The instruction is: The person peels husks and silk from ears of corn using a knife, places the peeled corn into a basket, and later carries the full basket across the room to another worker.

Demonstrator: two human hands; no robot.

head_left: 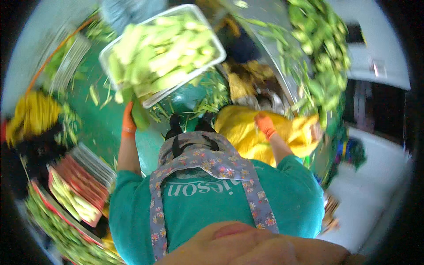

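My left hand (129,118), in an orange glove, is closed around a green, elongated vegetable (140,115) that looks like an ear of corn in its husk. It is by the near left corner of a white crate (163,98). Pale green ears (170,48) of the same kind fill that crate. My right hand (265,124), also gloved in orange, is closed above a yellow sack (238,132) on my right. Blur hides whether it grips something small.
Leaf scraps (212,99) litter the green floor (95,123). A long heap of green ears (318,53) lies far right beside a metal surface (274,48). Red crates (81,187) with pale ears stand at lower left. Pale blue cloth (128,13) shows behind the white crate.
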